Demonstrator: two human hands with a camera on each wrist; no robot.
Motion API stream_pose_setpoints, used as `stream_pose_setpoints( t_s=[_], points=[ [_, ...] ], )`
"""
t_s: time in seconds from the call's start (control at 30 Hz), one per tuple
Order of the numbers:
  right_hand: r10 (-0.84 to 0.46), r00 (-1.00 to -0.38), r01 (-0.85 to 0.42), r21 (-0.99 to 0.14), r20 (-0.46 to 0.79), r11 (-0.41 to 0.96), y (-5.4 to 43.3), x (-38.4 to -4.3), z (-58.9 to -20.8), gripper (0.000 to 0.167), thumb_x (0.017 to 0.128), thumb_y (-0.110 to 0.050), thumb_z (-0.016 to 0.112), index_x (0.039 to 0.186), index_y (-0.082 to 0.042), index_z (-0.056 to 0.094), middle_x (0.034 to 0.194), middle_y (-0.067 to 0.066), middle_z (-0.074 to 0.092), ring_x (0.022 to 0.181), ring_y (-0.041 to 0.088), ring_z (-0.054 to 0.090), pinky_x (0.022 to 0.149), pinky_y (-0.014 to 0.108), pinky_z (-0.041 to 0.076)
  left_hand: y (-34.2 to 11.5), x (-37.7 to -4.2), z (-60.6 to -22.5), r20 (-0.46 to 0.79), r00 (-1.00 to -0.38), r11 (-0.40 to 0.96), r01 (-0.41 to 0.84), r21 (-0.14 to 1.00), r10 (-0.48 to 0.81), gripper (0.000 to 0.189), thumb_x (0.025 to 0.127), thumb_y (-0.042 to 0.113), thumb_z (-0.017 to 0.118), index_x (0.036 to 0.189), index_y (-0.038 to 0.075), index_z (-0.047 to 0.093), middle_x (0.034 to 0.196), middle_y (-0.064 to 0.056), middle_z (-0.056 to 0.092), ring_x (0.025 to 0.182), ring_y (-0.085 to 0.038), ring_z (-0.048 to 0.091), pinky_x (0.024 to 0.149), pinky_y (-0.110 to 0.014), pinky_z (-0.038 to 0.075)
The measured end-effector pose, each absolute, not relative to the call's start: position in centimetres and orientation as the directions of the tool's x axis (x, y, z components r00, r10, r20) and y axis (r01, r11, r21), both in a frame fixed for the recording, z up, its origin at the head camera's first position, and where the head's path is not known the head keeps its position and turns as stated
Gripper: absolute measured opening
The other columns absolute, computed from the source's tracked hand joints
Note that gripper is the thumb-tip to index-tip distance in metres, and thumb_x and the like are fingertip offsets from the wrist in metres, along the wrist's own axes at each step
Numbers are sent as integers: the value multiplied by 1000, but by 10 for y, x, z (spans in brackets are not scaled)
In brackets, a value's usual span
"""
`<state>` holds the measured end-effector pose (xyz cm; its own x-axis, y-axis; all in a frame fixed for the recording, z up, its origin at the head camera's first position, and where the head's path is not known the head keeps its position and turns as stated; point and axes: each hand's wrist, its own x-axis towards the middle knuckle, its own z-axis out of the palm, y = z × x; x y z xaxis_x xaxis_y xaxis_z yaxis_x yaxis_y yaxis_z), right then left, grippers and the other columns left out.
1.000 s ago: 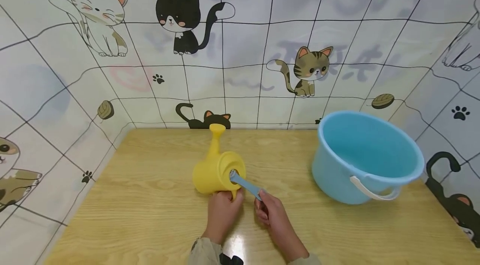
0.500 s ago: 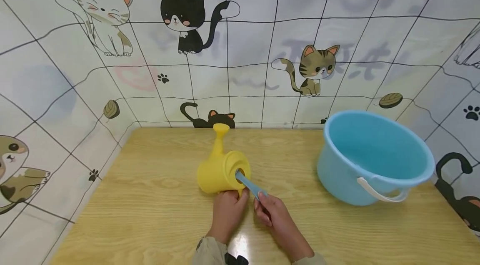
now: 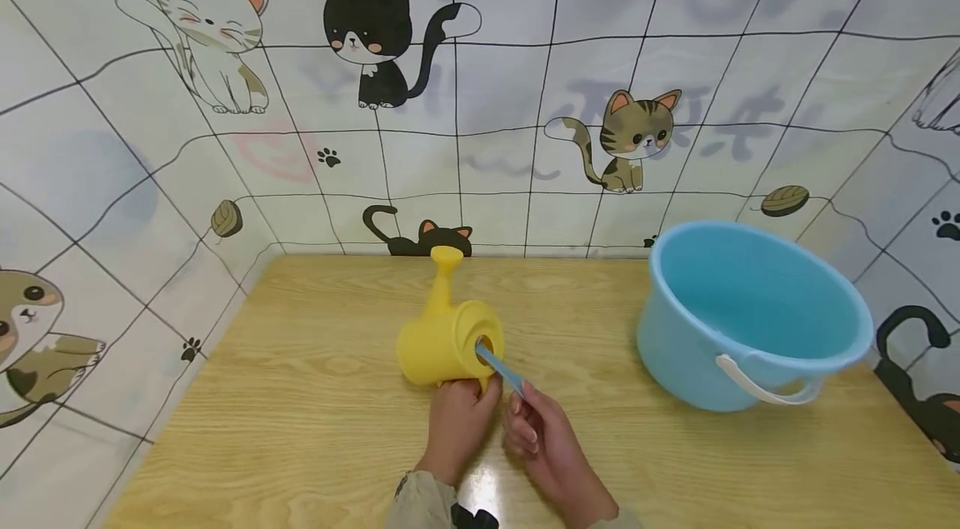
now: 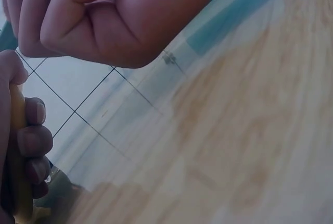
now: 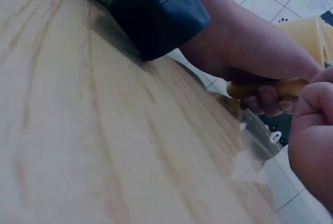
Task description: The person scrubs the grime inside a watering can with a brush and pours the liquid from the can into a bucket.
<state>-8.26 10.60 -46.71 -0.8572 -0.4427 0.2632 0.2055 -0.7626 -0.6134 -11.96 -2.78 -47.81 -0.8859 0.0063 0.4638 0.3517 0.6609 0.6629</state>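
Note:
A yellow watering can (image 3: 427, 350) is tipped so that its round opening faces right and toward me, its spout pointing to the back. My left hand (image 3: 459, 421) grips the can's handle, fingers wrapped round it; the yellow handle (image 5: 250, 87) shows in the right wrist view. Between thumb and fingers, my right hand (image 3: 543, 441) pinches the blue handle of a slim brush (image 3: 501, 366). The brush's far end is hidden inside the opening. In the left wrist view my right hand (image 4: 88, 21) appears with curled fingers, above the left.
A light blue bucket (image 3: 690, 354) with a white handle (image 3: 765, 386) stands on the wooden table (image 3: 300, 429) to the right. Behind the table and along its sides hangs a white sheet (image 3: 502, 96) printed with cartoon cats and grid lines.
The brush has gone deeper into the opening; its bristly head showed at the rim a second ago. The right hand shifted slightly. The whole head view slid a little.

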Motion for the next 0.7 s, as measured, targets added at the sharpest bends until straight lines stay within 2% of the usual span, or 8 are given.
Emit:
stream_pose_setpoints(
  t_s=[0.43, 0.7],
  points=[
    [-416, -851, 221, -499, 321, -838, 109, -87, -468, 50, 97, -22, 6, 84, -10, 52, 56, -4, 32, 48, 8, 26, 44, 21, 19, -27, -122, -477, 481, -877, 659, 369, 656, 12, 49, 85, 38, 55, 44, 21, 34, 41, 16, 26, 39, -2, 27, 38, -20, 24],
    [-465, -825, 227, -567, 320, -792, 105, -86, -471, 50, 97, -16, 8, 93, -9, 57, 61, -6, 45, 51, 6, 34, 46, 20, 23, -28, -121, -474, 434, -901, 660, 332, 674, 11, 47, 83, 34, 57, 43, 21, 35, 40, 16, 27, 39, -4, 30, 40, -22, 27]
  ],
)
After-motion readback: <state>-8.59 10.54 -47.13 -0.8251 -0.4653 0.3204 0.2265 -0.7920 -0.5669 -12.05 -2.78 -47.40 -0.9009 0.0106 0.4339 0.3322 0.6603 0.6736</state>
